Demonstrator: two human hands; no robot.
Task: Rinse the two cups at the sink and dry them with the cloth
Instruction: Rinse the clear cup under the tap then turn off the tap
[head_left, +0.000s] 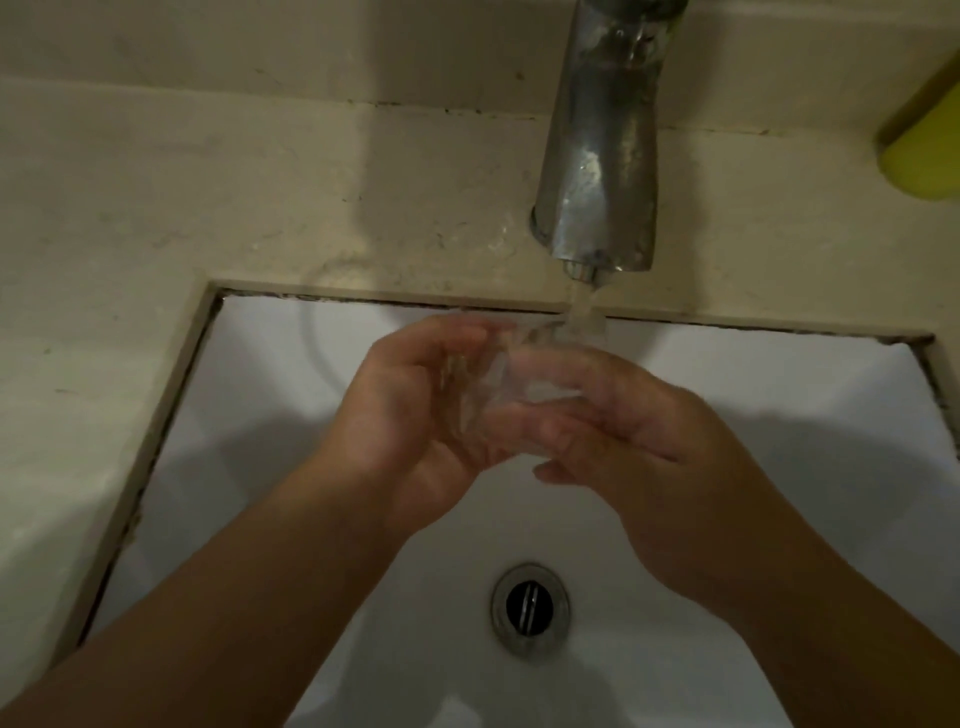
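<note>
A clear cup (511, 382) is held over the white sink (779, 415), just under the chrome tap (602, 156). Water runs from the spout onto the cup's far edge. My left hand (415, 415) wraps the cup from the left, fingers curled round it. My right hand (639, 441) covers it from the right, its fingers lying across the cup's side. The cup is blurred and partly hidden by both hands. Only one cup is in view, and no cloth.
The sink's drain (530, 605) lies below the hands. A beige counter (208, 208) surrounds the basin. A yellow-green object (924, 150) stands on the counter at the far right edge.
</note>
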